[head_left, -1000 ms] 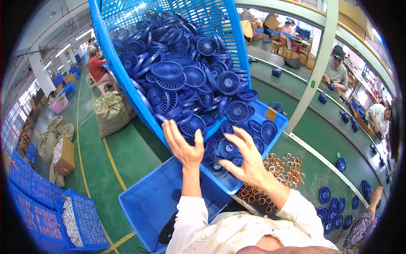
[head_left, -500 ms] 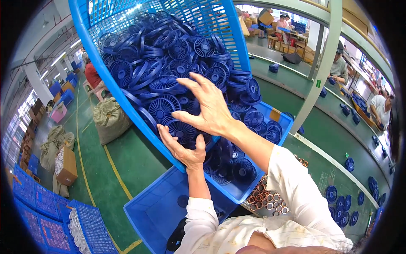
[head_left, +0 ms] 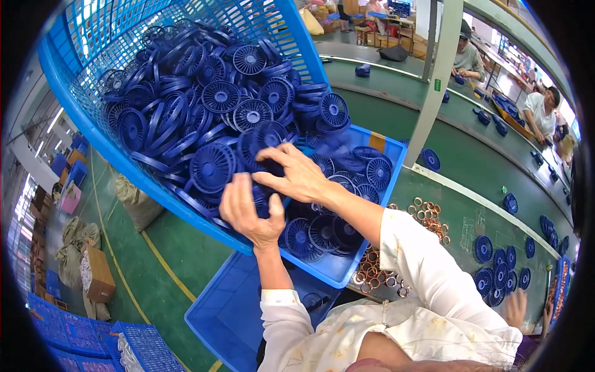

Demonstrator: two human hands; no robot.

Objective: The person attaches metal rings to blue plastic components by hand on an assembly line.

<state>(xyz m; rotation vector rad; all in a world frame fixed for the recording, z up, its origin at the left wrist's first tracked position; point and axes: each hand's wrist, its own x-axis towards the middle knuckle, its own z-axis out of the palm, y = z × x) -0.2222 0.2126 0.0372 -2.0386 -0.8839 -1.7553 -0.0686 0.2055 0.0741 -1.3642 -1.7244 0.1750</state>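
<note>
A big blue slatted basket (head_left: 155,201) is tipped toward a lower blue bin (head_left: 344,277). Inside the basket lies a deep heap of dark blue round plastic grilles (head_left: 212,167) with spokes, and more grilles (head_left: 302,239) fill the bin. My left hand (head_left: 251,214) is at the basket's lower corner, fingers stretched up against the grilles and thumb apart, slightly blurred. Just right of it, my right hand (head_left: 297,177) reaches over the heap's lower edge, thumb and fingers apart. Neither hand visibly grips a grille. One grille (head_left: 331,144) between basket and bin is smeared by motion.
Copper-coloured rings (head_left: 375,273) lie on the green bench beside the bin, with loose grilles (head_left: 489,279) further right. Another blue bin (head_left: 220,316) sits below. A metal post (head_left: 429,93) stands before the conveyor (head_left: 396,105). A co-worker's hand (head_left: 515,308) shows at lower right.
The view has shifted, so basket and bins sit further left. Both hands have moved down the heap and closer together. Some grilles have shifted toward the lower bin. A co-worker's hand has appeared.
</note>
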